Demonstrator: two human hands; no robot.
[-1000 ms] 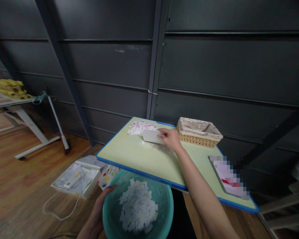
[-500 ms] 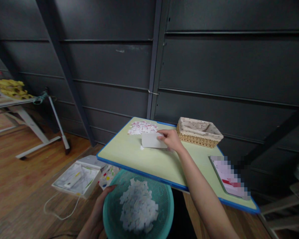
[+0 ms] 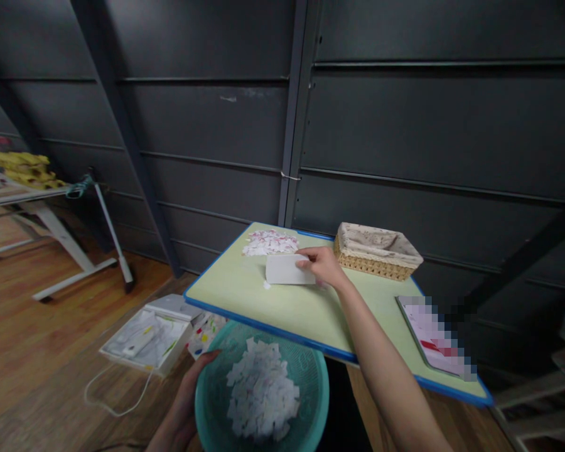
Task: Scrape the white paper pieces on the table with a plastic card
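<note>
My right hand (image 3: pixel 323 265) reaches across the pale green table (image 3: pixel 245 295) and grips a white card (image 3: pixel 285 270) held flat-edged on the tabletop. A heap of small white and pink paper scraps (image 3: pixel 269 242) lies just beyond the card at the table's far corner, and a few stray bits lie by the card's near edge. Below the table's front edge, my left hand (image 3: pixel 188 402) grips the rim of a teal basin (image 3: pixel 311 383) holding a pile of white paper scraps (image 3: pixel 261 395).
A lined wicker basket (image 3: pixel 376 250) stands at the back of the table. A blurred sheet (image 3: pixel 435 339) lies near the right edge. On the wooden floor at the left lie a white device with a cord (image 3: pixel 144 333) and a white-legged stand (image 3: pixel 70 251). Dark wall panels stand behind.
My right hand has dragged the card a little toward the table's near-left side, away from the scrap heap. The basin and left hand have stayed put.
</note>
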